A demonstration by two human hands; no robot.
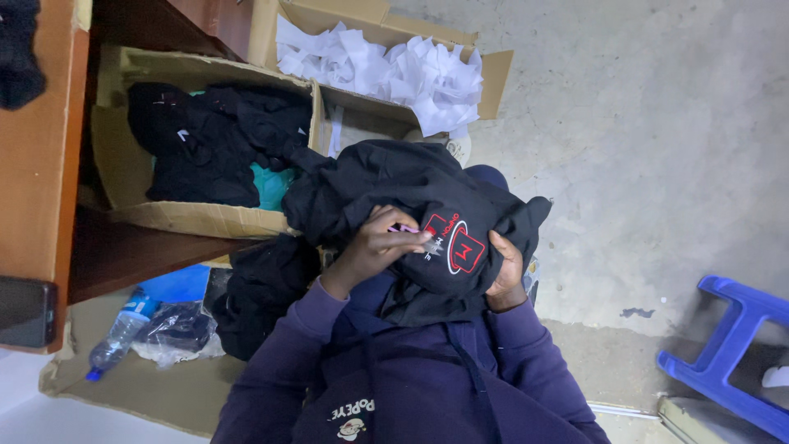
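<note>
Left hand [380, 244] is pinching a small pink tool against the black garment's [427, 205] red-and-white print [456, 245]; right hand [507, 271] is gripping the fabric just beside it.

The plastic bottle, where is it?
In the head view the plastic bottle lies at the lower left, on flattened cardboard beside a crumpled clear bag, under the wooden table.
</note>
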